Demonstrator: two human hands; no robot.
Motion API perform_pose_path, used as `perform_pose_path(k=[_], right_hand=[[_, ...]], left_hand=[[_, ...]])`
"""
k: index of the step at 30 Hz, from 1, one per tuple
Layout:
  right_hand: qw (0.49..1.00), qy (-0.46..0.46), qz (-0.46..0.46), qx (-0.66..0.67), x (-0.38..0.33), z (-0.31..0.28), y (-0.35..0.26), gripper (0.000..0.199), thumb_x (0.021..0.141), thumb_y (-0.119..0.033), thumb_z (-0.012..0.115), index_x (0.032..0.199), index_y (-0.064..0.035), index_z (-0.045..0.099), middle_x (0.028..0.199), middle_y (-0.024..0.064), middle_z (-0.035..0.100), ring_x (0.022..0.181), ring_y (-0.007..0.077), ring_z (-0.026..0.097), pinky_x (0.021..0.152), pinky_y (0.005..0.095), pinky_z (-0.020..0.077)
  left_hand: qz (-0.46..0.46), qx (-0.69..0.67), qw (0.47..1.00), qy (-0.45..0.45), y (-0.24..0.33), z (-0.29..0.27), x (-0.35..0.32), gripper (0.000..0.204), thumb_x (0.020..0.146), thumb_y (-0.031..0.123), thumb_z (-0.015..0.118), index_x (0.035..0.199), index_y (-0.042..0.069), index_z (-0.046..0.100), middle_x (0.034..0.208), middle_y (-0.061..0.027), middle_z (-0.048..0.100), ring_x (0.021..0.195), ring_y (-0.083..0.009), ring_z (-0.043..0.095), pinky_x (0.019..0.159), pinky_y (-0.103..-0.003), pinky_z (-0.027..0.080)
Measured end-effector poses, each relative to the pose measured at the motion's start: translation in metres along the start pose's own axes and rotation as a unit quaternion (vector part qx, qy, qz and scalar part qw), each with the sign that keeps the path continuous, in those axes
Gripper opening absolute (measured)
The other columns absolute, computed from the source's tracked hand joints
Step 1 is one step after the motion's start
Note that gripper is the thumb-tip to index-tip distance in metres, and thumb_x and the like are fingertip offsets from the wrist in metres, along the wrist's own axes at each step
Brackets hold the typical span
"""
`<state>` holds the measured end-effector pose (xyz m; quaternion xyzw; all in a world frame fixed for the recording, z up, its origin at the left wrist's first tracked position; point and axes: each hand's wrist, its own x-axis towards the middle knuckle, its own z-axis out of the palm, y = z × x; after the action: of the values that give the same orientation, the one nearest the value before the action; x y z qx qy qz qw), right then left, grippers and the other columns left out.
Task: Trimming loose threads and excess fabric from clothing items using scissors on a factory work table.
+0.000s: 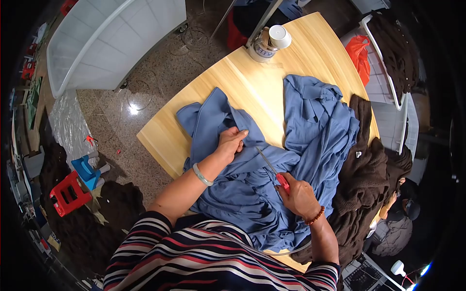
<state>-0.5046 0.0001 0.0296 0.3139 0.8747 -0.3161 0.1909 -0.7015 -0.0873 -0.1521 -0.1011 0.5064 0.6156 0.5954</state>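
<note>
A blue garment (206,123) lies bunched across the wooden table, its upper part spread flat. My left hand (230,144) is closed on its fabric, thumb on top, near a folded edge. In my right hand (300,199) is a red-handled tool (267,161) with a long, thin metal shaft. Its tip points up and left, just right of my left hand and close over the cloth. I cannot tell whether the tip touches the fabric. Another stretch of blue cloth with a collar and buttons (315,109) lies to the right, joining the same heap.
A jar with a white lid (279,36) stands at the far edge of the table (315,46). Dark brown knitwear (361,189) is piled along the right side. A red bag (359,58), a large white bin (111,39) and a red plastic stool (70,194) surround the table.
</note>
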Motion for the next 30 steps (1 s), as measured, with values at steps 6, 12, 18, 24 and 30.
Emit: perform_pose_path(k=[6,12,18,24,30], right_hand=[[0.997,0.017,-0.061,-0.042,0.066,-0.008,-0.018,0.03,0.087,-0.028,0.064,0.106,-0.0052,0.06,0.072,0.0226,0.064,0.068,0.0414,0.063,0.062,0.0485,0.0494],[0.996,-0.008,-0.079,-0.048,0.079,-0.012,-0.018,0.03,0.086,-0.028,0.064,0.105,-0.0051,0.06,0.072,0.0222,0.064,0.069,0.041,0.063,0.063,0.0495,0.0494],[0.989,-0.141,-0.034,-0.017,-0.015,-0.008,0.002,0.031,0.089,-0.031,0.061,0.107,-0.0055,0.058,0.07,0.0241,0.063,0.068,0.0421,0.064,0.064,0.0504,0.0506],[0.992,-0.007,-0.08,0.094,-0.038,0.001,-0.011,0.029,0.089,-0.023,0.061,0.112,-0.0067,0.056,0.071,0.022,0.064,0.066,0.0391,0.064,0.059,0.0463,0.0506],[0.982,-0.137,-0.127,-0.022,-0.049,0.032,-0.021,0.029,0.089,-0.025,0.057,0.111,-0.0066,0.056,0.067,0.0192,0.064,0.063,0.0371,0.066,0.055,0.0471,0.0501]], left_hand=[[0.026,-0.002,1.0,0.005,-0.01,-0.005,0.0,0.015,0.091,0.016,0.067,0.08,0.009,0.059,0.062,0.0037,0.052,0.051,-0.0048,0.048,0.042,-0.021,0.038],[0.002,-0.071,0.997,0.023,-0.01,-0.005,0.005,0.011,0.091,0.016,0.067,0.086,0.009,0.06,0.069,0.0033,0.057,0.058,-0.0062,0.056,0.047,-0.019,0.045],[0.052,0.065,0.996,-0.013,-0.007,-0.019,0.002,0.015,0.093,0.02,0.066,0.092,0.007,0.058,0.079,0.0,0.061,0.069,-0.0108,0.06,0.063,-0.023,0.05],[0.462,0.585,0.667,0.008,0.007,-0.031,-0.091,0.024,0.086,0.018,0.071,0.099,-0.001,0.062,0.075,-0.0031,0.06,0.067,-0.0098,0.056,0.064,-0.025,0.046],[0.204,0.501,0.84,0.03,-0.013,-0.086,-0.093,0.022,0.085,0.014,0.071,0.098,-0.003,0.066,0.067,-0.0082,0.061,0.057,-0.0143,0.053,0.054,-0.029,0.042]])
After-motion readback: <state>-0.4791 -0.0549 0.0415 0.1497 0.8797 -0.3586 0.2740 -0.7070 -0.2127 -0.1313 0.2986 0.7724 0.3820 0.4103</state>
